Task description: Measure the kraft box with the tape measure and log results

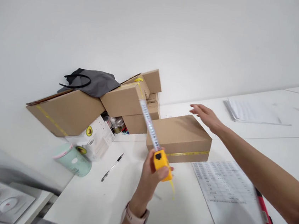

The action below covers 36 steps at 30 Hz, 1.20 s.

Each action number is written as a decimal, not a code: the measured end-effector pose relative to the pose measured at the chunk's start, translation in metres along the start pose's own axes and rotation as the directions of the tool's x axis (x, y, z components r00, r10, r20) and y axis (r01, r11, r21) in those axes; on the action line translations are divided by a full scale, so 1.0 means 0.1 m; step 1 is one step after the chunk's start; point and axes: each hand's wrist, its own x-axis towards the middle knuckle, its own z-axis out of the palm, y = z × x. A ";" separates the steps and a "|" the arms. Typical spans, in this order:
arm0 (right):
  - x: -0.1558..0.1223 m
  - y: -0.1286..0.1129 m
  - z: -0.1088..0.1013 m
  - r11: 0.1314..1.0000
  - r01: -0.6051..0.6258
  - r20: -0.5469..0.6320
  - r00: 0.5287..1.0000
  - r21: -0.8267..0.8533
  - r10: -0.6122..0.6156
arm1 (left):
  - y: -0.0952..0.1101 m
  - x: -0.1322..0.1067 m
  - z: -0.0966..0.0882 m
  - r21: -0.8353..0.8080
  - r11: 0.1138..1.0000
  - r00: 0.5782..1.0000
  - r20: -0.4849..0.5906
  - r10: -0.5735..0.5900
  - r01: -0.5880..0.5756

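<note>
A yellow tape measure (163, 166) is gripped in my left hand (151, 172), fingers and thumb wrapped round its case. Its marked blade (148, 122) sticks out up and to the left, passing in front of the cardboard boxes. Beyond that hand a closed brown carton (182, 131) lies flat on the table, a yellow strip along its near side. My right hand (205, 116) hovers near the carton's far right corner, fingers stretched out and holding nothing. Whether it touches the carton, I cannot tell.
Stacked cardboard boxes (124, 98) stand left by the wall, under a dark grey bag (96, 81). Nearby are a white avocado-print box (97, 138), a mint-green canister (75, 161) and a pen (112, 167). Rightward lie a printed sheet (222, 183), red-black cutter (265, 213) and paper stack (251, 111).
</note>
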 end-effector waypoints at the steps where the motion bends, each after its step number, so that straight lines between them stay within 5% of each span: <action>1: -0.16 0.09 -0.09 0.999 -0.030 -0.048 0.998 0.039 0.032 | -0.02 -0.07 -0.12 0.045 0.998 0.996 -0.071 0.047 -0.044; 5: -0.77 0.40 -0.22 0.980 -0.188 0.021 0.981 -0.071 0.190 | -0.14 -0.15 -0.42 0.102 0.995 0.983 -0.182 0.034 -0.016; 9: -0.98 0.27 -0.17 0.992 -0.080 0.077 0.993 -0.099 0.088 | -0.08 -0.03 -0.45 0.091 0.995 0.992 -0.128 -0.018 0.030; 15: -0.57 -0.24 -0.34 0.953 -0.061 -0.027 0.998 -0.295 0.055 | 0.41 0.23 -0.45 0.138 0.990 0.999 -0.027 0.044 -0.040; 18: -0.30 -0.27 -0.36 0.900 -0.086 -0.062 0.996 -0.427 0.066 | 0.57 0.38 -0.45 0.157 0.985 0.997 -0.009 0.073 -0.071; 20: -0.13 -0.23 -0.31 0.874 -0.011 -0.093 0.995 -0.485 -0.040 | 0.59 0.43 -0.39 0.165 0.981 0.995 -0.017 0.103 -0.099; 24: 0.11 -0.19 -0.10 0.835 0.223 -0.029 0.961 -0.503 -0.274 | 0.37 0.32 -0.09 0.145 0.985 0.994 0.070 0.084 -0.094; 29: 0.18 -0.20 0.11 0.796 0.297 -0.024 0.932 -0.527 -0.363 | -0.23 0.16 0.37 -0.030 0.991 0.958 0.260 -0.118 0.130; 36: 0.18 -0.15 0.15 0.595 0.488 0.115 0.825 -0.639 -0.553 | -0.71 0.26 0.66 -0.138 0.975 0.966 0.215 -0.143 0.175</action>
